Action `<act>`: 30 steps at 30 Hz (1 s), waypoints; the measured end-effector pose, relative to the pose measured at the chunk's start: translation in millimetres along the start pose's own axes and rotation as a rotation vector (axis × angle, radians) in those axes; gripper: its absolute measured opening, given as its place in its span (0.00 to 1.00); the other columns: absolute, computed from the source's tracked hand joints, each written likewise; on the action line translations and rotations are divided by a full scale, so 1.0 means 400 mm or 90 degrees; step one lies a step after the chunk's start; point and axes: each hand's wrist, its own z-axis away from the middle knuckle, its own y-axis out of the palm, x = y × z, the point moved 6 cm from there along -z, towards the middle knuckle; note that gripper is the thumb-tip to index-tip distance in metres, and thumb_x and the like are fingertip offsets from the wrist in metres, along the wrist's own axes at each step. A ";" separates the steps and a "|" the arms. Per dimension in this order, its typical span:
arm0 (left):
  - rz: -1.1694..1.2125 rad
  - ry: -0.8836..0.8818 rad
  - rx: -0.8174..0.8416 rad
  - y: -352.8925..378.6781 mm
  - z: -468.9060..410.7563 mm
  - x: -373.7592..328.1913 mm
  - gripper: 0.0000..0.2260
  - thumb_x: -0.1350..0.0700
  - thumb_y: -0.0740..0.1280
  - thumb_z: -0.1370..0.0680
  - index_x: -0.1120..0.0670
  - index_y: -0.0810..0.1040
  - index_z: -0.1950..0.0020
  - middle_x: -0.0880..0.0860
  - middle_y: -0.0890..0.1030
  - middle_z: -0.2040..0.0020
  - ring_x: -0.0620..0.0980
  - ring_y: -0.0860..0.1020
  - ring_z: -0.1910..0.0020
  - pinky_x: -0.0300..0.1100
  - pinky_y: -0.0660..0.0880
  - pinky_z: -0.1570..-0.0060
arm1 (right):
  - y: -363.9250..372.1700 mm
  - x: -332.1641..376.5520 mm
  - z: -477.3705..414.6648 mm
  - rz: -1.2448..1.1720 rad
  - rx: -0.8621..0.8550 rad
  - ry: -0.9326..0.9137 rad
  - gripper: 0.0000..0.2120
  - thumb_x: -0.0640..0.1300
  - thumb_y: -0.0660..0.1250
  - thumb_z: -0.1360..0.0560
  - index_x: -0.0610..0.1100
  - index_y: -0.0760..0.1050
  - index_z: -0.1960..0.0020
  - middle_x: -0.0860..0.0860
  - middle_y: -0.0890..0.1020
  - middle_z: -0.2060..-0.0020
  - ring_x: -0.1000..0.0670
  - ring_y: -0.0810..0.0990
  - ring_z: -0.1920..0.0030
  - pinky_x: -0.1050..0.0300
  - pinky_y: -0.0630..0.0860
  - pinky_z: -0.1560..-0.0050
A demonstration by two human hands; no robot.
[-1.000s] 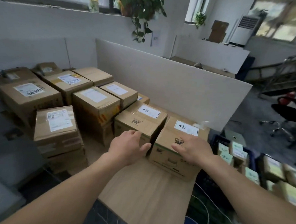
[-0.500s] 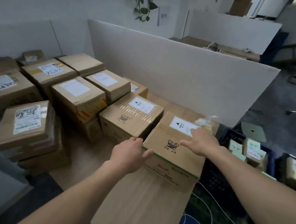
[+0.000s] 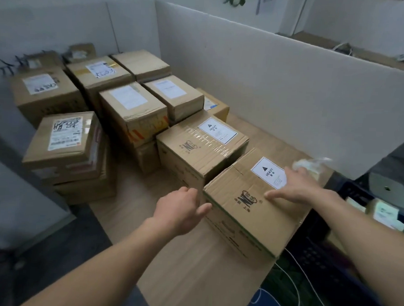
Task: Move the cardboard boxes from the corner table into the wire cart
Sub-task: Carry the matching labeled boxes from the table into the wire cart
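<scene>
Box [image 3: 252, 202], nearest of the cardboard lot, carries a HEAVY label [image 3: 269, 172]. It sits on the wooden table [image 3: 189, 281], at its right edge, just beside a second box [image 3: 201, 148] with the same label.

Risks, as judged:
- Weight. Neither hand is under the load, so a lift from the top and one corner could let it tip or slide out of the palms.
- Edge. A sideways shove could send it off the table onto the dark crate [image 3: 319, 252] below.
- Gap. The slot beside the neighbouring box is narrow and fingers could get pinched there.

Box lies between the hands. Left hand [image 3: 179, 210] is at the near left corner, fingers relaxed, gripping nothing; cannot tell whether the thumb touches cardboard. Right hand [image 3: 295, 188] lies flat on the top, fingers spread, reaching the label. No wire cart identifiable in view.
</scene>
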 end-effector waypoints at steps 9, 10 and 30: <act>0.094 -0.046 -0.010 0.067 0.175 0.099 0.27 0.31 0.57 0.21 0.51 0.75 0.37 0.52 0.79 0.42 0.51 0.77 0.47 0.46 0.73 0.53 | 0.102 0.135 0.171 0.023 0.015 -0.025 0.63 0.82 0.70 0.51 0.46 0.64 0.26 0.43 0.72 0.32 0.40 0.72 0.33 0.39 0.72 0.34; 0.120 -0.052 -0.011 0.078 0.204 0.116 0.27 0.32 0.58 0.21 0.52 0.75 0.36 0.53 0.80 0.41 0.51 0.77 0.46 0.45 0.73 0.53 | 0.117 0.152 0.198 0.020 0.015 -0.026 0.63 0.82 0.70 0.50 0.46 0.64 0.26 0.43 0.72 0.32 0.40 0.73 0.33 0.39 0.73 0.34; 0.495 -0.404 -0.070 0.140 0.662 0.523 0.28 0.39 0.73 0.28 0.54 0.68 0.37 0.54 0.77 0.41 0.55 0.79 0.45 0.55 0.81 0.48 | 0.416 0.525 0.580 -0.275 -0.013 -0.127 0.24 0.55 0.79 0.35 0.50 0.72 0.46 0.56 0.80 0.52 0.52 0.78 0.53 0.60 0.68 0.63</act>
